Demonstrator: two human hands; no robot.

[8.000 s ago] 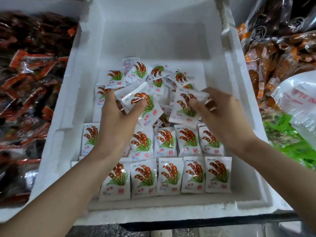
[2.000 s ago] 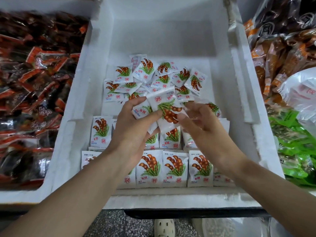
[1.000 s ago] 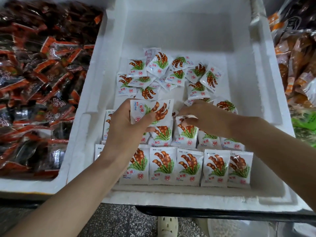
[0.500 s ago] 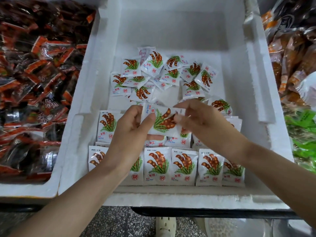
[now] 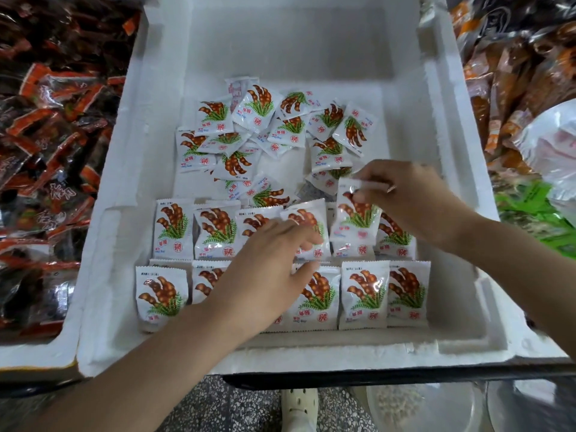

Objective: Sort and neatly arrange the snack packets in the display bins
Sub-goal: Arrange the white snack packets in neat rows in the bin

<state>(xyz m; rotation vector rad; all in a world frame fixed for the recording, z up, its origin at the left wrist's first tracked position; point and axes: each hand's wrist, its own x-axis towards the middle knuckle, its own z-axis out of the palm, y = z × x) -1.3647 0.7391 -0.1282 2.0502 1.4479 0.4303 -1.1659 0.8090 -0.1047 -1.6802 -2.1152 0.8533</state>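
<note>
While the left hand [image 5: 271, 266] lies flat, grip open, on the middle row [image 5: 215, 227], apparently steadying it, the right hand [image 5: 411, 204] pinches a white plastic snack packet printed with brown pods [image 5: 358, 215] by its top, centre right, seemingly slotting it upright in the white foam bin [image 5: 124, 275].

hands [image 5: 271, 275] [image 5: 414, 201] 2 | foam bins [image 5: 124, 275] [image 5: 31, 360] 2 | white packets [image 5: 364, 294] overlapping, uncountable

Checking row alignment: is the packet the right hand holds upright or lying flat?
Upright. The right hand pinches the packet by its top edge; its bottom sits in the second row.
</note>
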